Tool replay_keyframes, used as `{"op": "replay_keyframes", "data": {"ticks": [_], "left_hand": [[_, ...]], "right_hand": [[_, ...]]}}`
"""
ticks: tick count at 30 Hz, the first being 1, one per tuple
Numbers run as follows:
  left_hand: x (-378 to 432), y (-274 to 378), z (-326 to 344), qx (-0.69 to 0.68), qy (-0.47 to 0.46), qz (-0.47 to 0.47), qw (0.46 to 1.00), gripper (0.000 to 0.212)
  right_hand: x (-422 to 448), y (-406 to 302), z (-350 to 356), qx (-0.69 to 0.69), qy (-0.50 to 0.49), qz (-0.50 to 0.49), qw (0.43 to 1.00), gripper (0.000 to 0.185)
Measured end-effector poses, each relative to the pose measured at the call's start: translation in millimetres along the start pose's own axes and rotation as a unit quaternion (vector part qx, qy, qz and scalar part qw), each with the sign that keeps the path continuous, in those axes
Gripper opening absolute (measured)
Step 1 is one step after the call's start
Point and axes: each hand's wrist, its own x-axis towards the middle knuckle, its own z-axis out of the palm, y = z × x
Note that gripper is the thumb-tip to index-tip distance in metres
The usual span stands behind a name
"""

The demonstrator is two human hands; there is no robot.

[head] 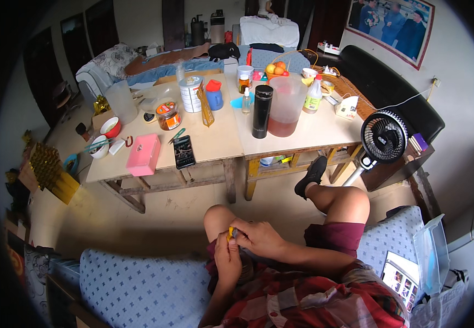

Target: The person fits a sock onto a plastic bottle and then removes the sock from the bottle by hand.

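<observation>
My left hand (pixel 226 256) and my right hand (pixel 262 238) meet above my lap. Pinched between their fingertips is a small yellow item (pixel 231 233), with something grey against it. Fingers cover most of it, so I cannot tell what it is. A brownish, ridged thing (pixel 246 268) shows partly below my right wrist, against my dark red shorts (pixel 335 238). Before me, on the table (pixel 216 145), lie a black smartphone (pixel 184 151), a pink plastic box (pixel 143 153) and tweezers with a green handle (pixel 177 134).
Farther back on the tables stand a black thermos bottle (pixel 262 110), a large translucent bucket (pixel 287 104) holding reddish liquid, a lidded jar (pixel 168 116) and a white can (pixel 191 94). A fan (pixel 383 133) rises at the right. Gold foil decorations (pixel 52 168) sit on the left.
</observation>
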Motion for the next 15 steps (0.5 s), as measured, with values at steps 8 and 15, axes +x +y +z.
{"op": "replay_keyframes", "data": {"ticks": [8, 15], "left_hand": [[6.9, 0.7, 7.3, 0.01, -0.032, -0.01, 0.999, 0.028], [12.4, -0.8, 11.3, 0.01, -0.061, -0.018, 0.998, 0.029]], "right_hand": [[-0.2, 14.3, -8.9, 0.045, 0.002, 0.022, 0.999, 0.025], [3.1, 20.5, -24.0, 0.124, -0.023, 0.023, 0.992, 0.025]]}}
